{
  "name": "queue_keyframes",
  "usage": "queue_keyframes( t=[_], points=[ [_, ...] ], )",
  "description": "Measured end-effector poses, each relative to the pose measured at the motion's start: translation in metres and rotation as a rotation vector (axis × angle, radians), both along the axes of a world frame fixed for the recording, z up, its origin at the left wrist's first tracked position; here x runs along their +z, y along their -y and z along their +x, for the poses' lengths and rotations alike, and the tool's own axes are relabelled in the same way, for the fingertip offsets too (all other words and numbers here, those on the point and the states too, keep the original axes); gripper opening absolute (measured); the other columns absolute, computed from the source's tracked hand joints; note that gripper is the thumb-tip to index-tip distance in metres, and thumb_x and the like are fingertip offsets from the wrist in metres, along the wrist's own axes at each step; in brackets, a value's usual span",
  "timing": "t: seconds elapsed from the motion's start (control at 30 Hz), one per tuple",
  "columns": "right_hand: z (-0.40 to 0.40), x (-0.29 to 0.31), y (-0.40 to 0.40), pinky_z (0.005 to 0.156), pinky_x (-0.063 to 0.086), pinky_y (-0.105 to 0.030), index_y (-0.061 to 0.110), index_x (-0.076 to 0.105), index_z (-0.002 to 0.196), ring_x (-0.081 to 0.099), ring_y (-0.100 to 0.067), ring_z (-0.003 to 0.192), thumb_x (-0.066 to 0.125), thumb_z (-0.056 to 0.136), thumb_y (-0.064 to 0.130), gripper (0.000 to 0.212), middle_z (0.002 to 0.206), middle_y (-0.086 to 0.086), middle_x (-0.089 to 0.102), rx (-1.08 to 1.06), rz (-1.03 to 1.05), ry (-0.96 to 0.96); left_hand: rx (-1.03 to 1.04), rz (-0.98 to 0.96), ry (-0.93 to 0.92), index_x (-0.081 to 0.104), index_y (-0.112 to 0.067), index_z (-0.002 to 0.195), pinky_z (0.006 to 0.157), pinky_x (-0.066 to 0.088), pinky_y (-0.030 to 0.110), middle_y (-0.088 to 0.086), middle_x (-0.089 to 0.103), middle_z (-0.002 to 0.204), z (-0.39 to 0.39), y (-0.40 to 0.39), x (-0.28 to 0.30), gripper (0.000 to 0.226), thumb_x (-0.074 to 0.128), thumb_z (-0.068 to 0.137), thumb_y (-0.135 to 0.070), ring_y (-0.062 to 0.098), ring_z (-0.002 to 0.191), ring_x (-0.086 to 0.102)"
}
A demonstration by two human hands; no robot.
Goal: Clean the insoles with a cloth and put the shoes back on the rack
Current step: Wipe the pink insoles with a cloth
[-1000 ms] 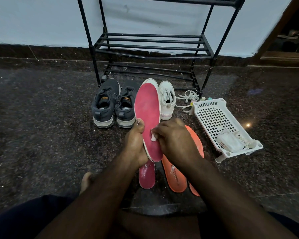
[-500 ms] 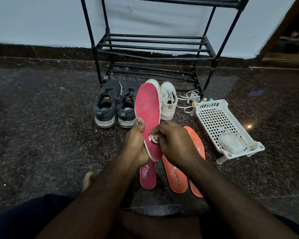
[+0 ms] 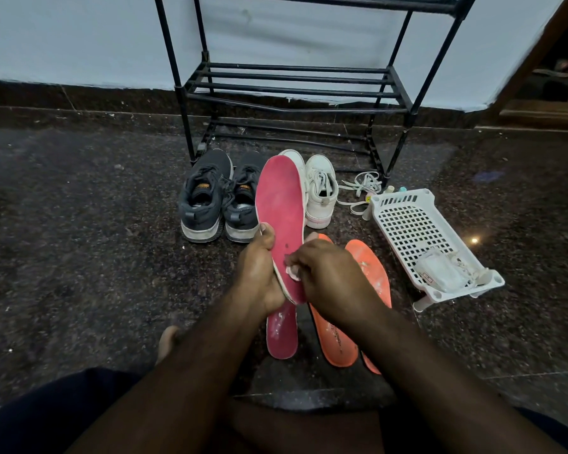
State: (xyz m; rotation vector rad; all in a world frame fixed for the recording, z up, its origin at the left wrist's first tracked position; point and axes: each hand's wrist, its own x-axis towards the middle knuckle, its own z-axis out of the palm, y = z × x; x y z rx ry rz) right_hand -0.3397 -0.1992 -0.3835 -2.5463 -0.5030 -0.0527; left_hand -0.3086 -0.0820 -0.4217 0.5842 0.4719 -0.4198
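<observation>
Here, left to right:

Dark shoes [image 3: 222, 199]: a grey pair is standing side by side on the floor [image 3: 79, 224], just in front of the rack [image 3: 295, 90], toes toward it; both look emptied of insoles.

Left hand [image 3: 259, 273]: it is gripping the heel end of the raised pink insole [image 3: 281, 224], thumb lying on the near edge and fingers curling behind.

Raised pink insole: it is being held upright, toe pointing at the rack, hiding part of one white shoe [image 3: 320, 194]. Judged light, thin and bendy, so the free toe end is likely flexing under pressure; the heel is the sensible place to hold it.

Cloth [image 3: 292, 271]: a small pale wad is being pinched in the right hand [image 3: 335, 276] and pressed against the lower part of the insole. Judged soft, easily lost from the fingers.

Second pink insole [image 3: 282, 335]: it is lying flat on the floor below the hands, white specks on it.

Orange insoles [image 3: 336, 342]: two are lying side by side, partly under the right wrist, apparently still awaiting wiping.

Basket [image 3: 407, 224]: white, perforated, tipped slightly, holding a pale packet.
</observation>
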Motion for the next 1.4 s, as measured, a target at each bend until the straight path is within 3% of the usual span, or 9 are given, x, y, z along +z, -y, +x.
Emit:
queue_keyframes(
  t=[0.07, 0.2, 0.4, 0.67, 0.87, 1.0, 1.13, 1.3, 1.4],
  points=[
    [-0.004, -0.001, -0.003, 0.079, 0.048, -0.041, 0.015, 0.073, 0.091, 0.061, -0.025, 0.088, 0.060, 0.084, 0.012, 0.015, 0.089, -0.006, 0.066, 0.030, -0.060, -0.064, 0.006, 0.008, -0.003, 0.048, -0.008, 0.144, 0.051, 0.056, 0.028, 0.024, 0.062, 0.134, 0.002, -0.001, -0.002, 0.070, 0.034, 0.101, -0.061, 0.028, 0.079, 0.074],
    [-0.010, 0.006, 0.002, 0.073, 0.049, -0.026, 0.021, 0.075, 0.089, 0.064, -0.009, 0.078, 0.066, 0.081, 0.009, 0.016, 0.083, 0.005, 0.072, 0.000, 0.045, -0.266, 0.093, -0.023, 0.055, 0.038, -0.015, 0.151, 0.080, 0.060, 0.051, 0.019, 0.062, 0.137, 0.006, -0.003, -0.007, 0.063, 0.034, 0.104, -0.056, 0.036, 0.117, 0.066],
    [0.009, 0.010, 0.024, 0.083, 0.057, -0.046, 0.023, 0.076, 0.098, 0.064, -0.015, 0.073, 0.065, 0.081, 0.002, 0.029, 0.092, 0.002, 0.072, -0.166, 0.689, -0.354, 0.038, 0.035, 0.075, 0.052, -0.001, 0.136, 0.079, 0.054, 0.047, 0.023, 0.074, 0.100, 0.000, -0.003, 0.004, 0.066, 0.029, 0.105, -0.054, 0.034, 0.085, 0.073],
    [0.004, 0.000, 0.008, 0.081, 0.051, -0.037, 0.013, 0.076, 0.093, 0.063, -0.023, 0.089, 0.059, 0.078, 0.009, 0.024, 0.091, -0.003, 0.069, 0.006, 0.083, 0.127, 0.019, 0.026, 0.025, 0.052, -0.001, 0.138, 0.072, 0.062, 0.040, 0.020, 0.071, 0.099, -0.005, 0.003, 0.007, 0.065, 0.034, 0.104, -0.054, 0.031, 0.085, 0.071],
    [-0.003, 0.002, -0.006, 0.074, 0.050, -0.043, 0.011, 0.073, 0.085, 0.063, -0.029, 0.080, 0.060, 0.078, 0.010, 0.015, 0.083, -0.009, 0.067, 0.135, -0.053, -0.013, -0.030, 0.060, -0.053, 0.050, 0.002, 0.140, 0.111, 0.039, 0.049, 0.026, 0.068, 0.119, -0.004, 0.006, 0.001, 0.075, 0.035, 0.101, -0.061, 0.035, 0.105, 0.066],
    [-0.005, 0.009, 0.007, 0.078, 0.048, -0.035, 0.019, 0.075, 0.085, 0.063, -0.014, 0.081, 0.065, 0.081, 0.008, 0.015, 0.082, 0.002, 0.071, 0.098, 0.011, -0.156, 0.030, 0.042, -0.028, 0.048, -0.007, 0.141, 0.090, 0.053, 0.051, 0.028, 0.064, 0.129, 0.000, 0.001, 0.002, 0.067, 0.033, 0.102, -0.060, 0.038, 0.113, 0.066],
    [-0.002, 0.010, 0.007, 0.072, 0.049, -0.034, 0.019, 0.074, 0.089, 0.062, -0.017, 0.081, 0.052, 0.078, 0.012, 0.026, 0.084, 0.001, 0.065, 0.012, 0.105, 0.046, 0.029, -0.006, -0.043, 0.052, -0.003, 0.130, 0.071, 0.061, 0.043, 0.021, 0.066, 0.097, -0.005, 0.005, 0.004, 0.058, 0.039, 0.103, -0.053, 0.033, 0.084, 0.068],
    [-0.006, 0.002, -0.003, 0.071, 0.051, -0.036, 0.013, 0.075, 0.084, 0.063, -0.027, 0.082, 0.053, 0.074, 0.016, 0.024, 0.088, -0.006, 0.064, 0.160, -0.085, -0.041, 0.008, 0.013, -0.066, 0.048, 0.001, 0.142, 0.096, 0.053, 0.055, 0.029, 0.059, 0.134, 0.000, 0.005, -0.010, 0.073, 0.044, 0.099, -0.059, 0.043, 0.121, 0.061],
    [-0.006, 0.007, 0.005, 0.080, 0.049, -0.034, 0.015, 0.075, 0.084, 0.061, -0.017, 0.086, 0.060, 0.076, 0.012, 0.017, 0.090, -0.001, 0.065, 0.142, -0.019, -0.132, 0.035, 0.005, -0.018, 0.046, -0.011, 0.143, 0.081, 0.060, 0.056, 0.031, 0.059, 0.134, 0.004, 0.004, -0.010, 0.062, 0.039, 0.102, -0.057, 0.043, 0.116, 0.065]
  ],
)
